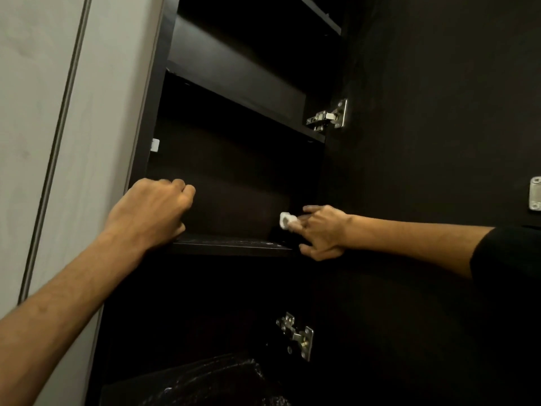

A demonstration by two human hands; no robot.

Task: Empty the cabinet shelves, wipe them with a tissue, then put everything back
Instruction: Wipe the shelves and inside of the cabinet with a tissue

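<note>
A dark cabinet stands open with several bare shelves. The middle shelf (231, 246) shows pale streaks on its front part. My right hand (320, 231) reaches in at the shelf's right end and pinches a small wad of white tissue (285, 221) in its fingertips, just above the shelf. My left hand (152, 212) sits at the shelf's left end beside the cabinet's left side panel, fingers curled into a fist; nothing shows inside it. The upper shelf (234, 98) holds nothing that I can see.
The open door (439, 112) hangs to the right on two metal hinges (329, 115) (297, 335). A pale wall panel (44, 142) borders the cabinet on the left. A dark, shiny plastic bag (210, 382) lies on the lower level.
</note>
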